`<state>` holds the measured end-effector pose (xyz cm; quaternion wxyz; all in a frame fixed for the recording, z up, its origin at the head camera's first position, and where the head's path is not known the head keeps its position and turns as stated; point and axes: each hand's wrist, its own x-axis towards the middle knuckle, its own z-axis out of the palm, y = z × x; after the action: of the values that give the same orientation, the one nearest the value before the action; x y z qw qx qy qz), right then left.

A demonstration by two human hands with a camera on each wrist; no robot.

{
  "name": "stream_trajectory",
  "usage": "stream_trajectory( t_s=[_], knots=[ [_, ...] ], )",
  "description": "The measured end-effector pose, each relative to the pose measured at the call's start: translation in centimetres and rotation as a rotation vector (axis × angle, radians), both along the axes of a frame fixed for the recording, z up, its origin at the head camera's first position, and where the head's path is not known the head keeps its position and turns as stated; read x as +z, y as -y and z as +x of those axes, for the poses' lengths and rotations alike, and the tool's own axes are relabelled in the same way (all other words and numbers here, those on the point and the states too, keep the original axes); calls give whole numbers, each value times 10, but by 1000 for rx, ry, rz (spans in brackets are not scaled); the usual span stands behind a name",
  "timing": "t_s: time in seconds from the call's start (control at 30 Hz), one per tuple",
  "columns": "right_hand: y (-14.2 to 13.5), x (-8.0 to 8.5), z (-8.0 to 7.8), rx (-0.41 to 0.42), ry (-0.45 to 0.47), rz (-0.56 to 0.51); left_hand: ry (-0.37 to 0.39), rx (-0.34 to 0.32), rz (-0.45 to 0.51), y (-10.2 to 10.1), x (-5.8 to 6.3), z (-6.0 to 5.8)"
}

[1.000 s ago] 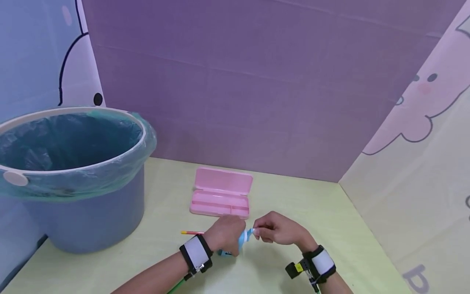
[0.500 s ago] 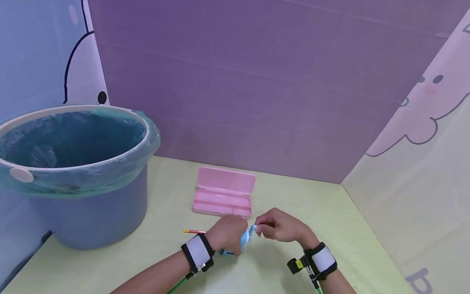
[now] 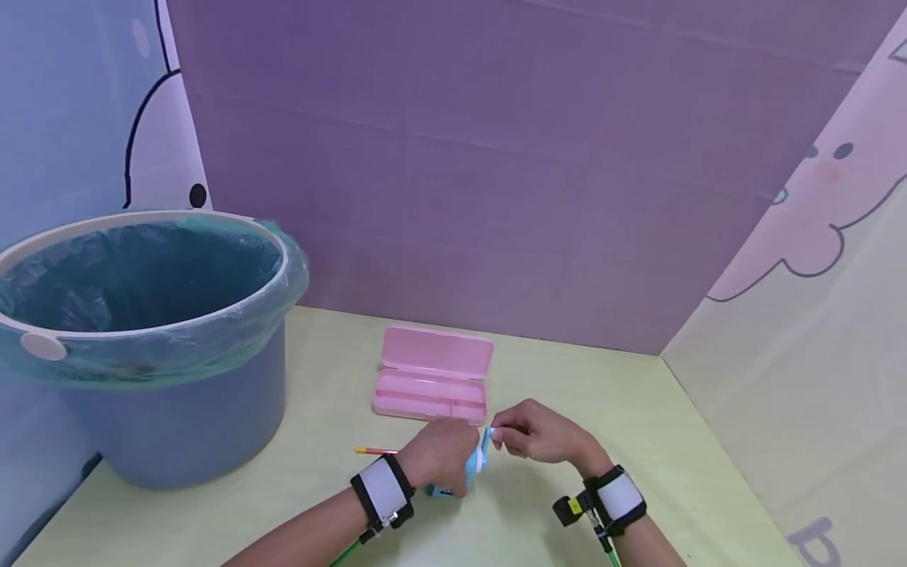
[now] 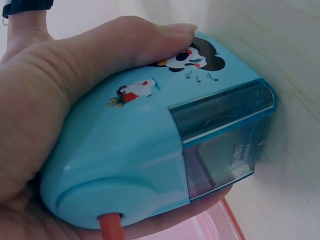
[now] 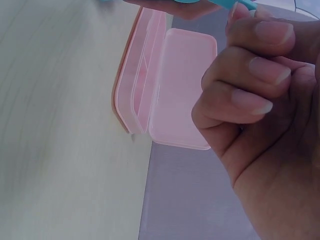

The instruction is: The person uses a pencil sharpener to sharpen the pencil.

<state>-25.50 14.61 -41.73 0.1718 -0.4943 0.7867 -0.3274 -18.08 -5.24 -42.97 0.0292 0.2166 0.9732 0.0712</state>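
Since the earlier frame, the right hand [image 3: 534,431] has risen slightly with the crank [image 3: 486,442], which stands more upright. Thumb and fingers pinch its end, right of lower centre. The left hand [image 3: 441,455] grips the sharpener [image 4: 140,135] at lower centre, the pencil [image 3: 375,451] jutting leftward. The open case [image 3: 437,352] lies just above; the bin [image 3: 191,429] stands left.

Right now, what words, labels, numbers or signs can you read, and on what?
No full word is legible.
Sharpener drawer: small lettering, too blurred.
Sharpener body: music notes, signs only.
Right wall: one purple letter-like shape, maybe "b" or "p"; can't tell.
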Motion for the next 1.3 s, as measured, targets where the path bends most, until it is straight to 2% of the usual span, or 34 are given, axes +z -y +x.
stream_trajectory(
  t_s=[0.17,0.3,0.4,0.6,0.73,1.0,1.3],
  knots=[
    [3,-2,-3,-62,-40,16,-11,2,-7,0,0,-2],
    [3,-10,-4,-99,-2,16,-1,-8,-6,-1,0,0],
    [3,-15,-4,-99,9,13,15,0,-7,-2,-1,2],
    [6,-18,-10,-100,-52,31,12,13,24,1,0,2],
    [7,-19,-11,-105,-24,34,29,14,36,2,1,2],
    [7,-26,-14,-90,-28,22,19,-24,70,2,1,1],
    [8,-31,-16,-85,-4,35,-2,-39,74,4,1,1]
  ],
)
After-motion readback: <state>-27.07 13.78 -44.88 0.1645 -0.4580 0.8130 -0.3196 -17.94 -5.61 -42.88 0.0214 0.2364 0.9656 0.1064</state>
